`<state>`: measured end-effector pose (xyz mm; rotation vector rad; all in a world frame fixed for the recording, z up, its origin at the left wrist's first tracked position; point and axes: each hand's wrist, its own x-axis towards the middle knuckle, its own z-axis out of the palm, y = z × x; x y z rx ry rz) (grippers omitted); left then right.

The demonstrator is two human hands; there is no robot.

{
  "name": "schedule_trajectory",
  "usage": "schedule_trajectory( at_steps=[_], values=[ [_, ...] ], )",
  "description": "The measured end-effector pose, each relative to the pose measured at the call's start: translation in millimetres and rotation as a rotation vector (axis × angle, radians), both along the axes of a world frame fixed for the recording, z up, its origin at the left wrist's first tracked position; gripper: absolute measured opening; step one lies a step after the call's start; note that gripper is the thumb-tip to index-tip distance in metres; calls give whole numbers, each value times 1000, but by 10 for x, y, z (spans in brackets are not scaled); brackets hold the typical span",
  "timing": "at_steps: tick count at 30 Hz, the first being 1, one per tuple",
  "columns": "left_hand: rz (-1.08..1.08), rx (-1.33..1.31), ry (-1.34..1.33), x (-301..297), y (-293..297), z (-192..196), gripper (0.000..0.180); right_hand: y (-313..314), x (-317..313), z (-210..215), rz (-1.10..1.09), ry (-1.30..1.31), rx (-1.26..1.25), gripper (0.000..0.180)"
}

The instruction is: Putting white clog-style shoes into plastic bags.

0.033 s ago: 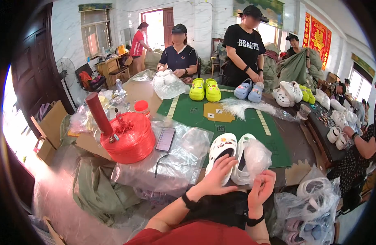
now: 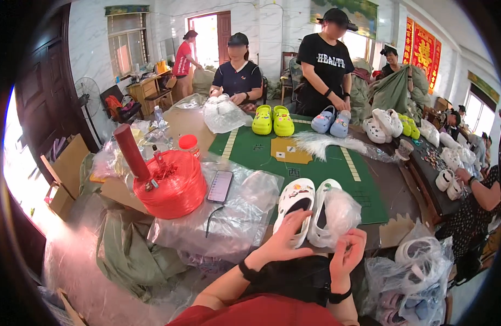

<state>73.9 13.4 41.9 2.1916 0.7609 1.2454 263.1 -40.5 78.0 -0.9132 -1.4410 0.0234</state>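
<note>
White shoes (image 2: 299, 190) lie at lower centre of the frame, long axis upward. The left hand (image 2: 282, 240), grip apart, is at the left heel; the right hand (image 2: 348, 251) bends beside the plastic bag (image 2: 344, 213), whether clamped I cannot tell.

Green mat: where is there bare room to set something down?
The green mat is bare right of the white clogs, and between them and the white strands. Another patch lies between the plastic sheet and lime clogs. The near edge is crowded: white clogs, left hand, right hand.
</note>
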Motion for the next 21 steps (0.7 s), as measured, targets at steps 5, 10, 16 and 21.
schedule_trajectory(
  at_steps=[5,10,16,21],
  values=[
    [-319,-700,-703,-104,-223,166,88,-143,-81,108,444,-352,-199,17],
    [-6,-615,-633,-185,-353,198,77,-252,-83,63,426,-78,-390,29],
    [-47,-503,-418,-150,-531,245,51,-137,-124,107,328,-68,-363,37],
    [132,-534,-404,-188,-443,137,27,-144,-16,-121,278,131,-472,18]
  ],
)
